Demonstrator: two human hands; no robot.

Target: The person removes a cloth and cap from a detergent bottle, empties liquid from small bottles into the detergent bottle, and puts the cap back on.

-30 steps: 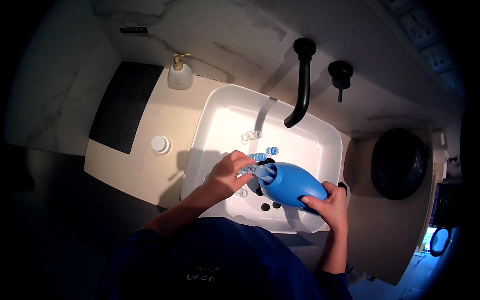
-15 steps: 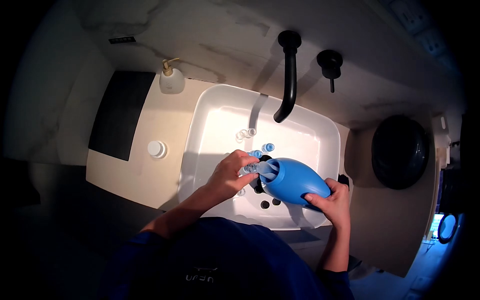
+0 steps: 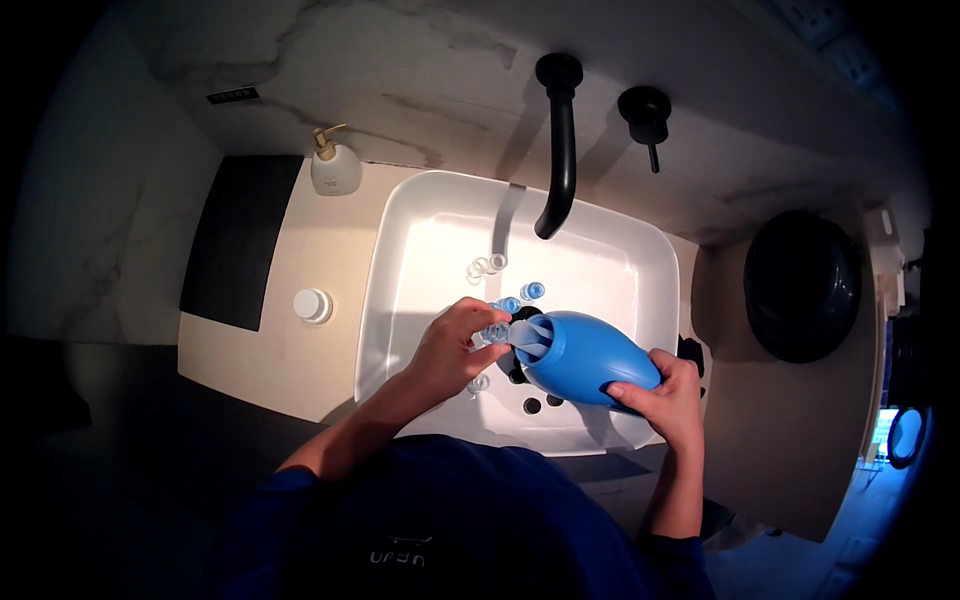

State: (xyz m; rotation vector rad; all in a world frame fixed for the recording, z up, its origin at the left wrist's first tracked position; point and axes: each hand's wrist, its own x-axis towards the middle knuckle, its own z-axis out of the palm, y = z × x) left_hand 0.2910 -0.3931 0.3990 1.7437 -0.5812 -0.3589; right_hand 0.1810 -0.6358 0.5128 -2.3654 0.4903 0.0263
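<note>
Over the sink (image 3: 415,200), my right hand (image 3: 672,398) grips the rounded far end of a blue bulb-shaped container (image 3: 595,362), tilted on its side with its mouth facing left. Pale translucent blade-like pieces (image 3: 528,338) stick out of the mouth. At that mouth, my left hand (image 3: 452,350) pinches a small clear cup-like piece (image 3: 494,334) between thumb and fingers; whether it is joined to the pale pieces I cannot tell. In the basin beyond lie a small blue cap-like piece (image 3: 533,291) and clear ones (image 3: 487,265). Black round pieces (image 3: 532,406) lie nearer me, some partly hidden.
A black spout (image 3: 562,150) and lever (image 3: 645,118) project from the wall above the basin. Left of the sink stand a soap dispenser (image 3: 336,165), a white lidded jar (image 3: 312,305) and a dark mat (image 3: 243,240). A black oval object (image 3: 802,285) stands at right.
The view has shifted slightly. Both hands keep their holds on the blue container and the clear piece, with little visible movement.
</note>
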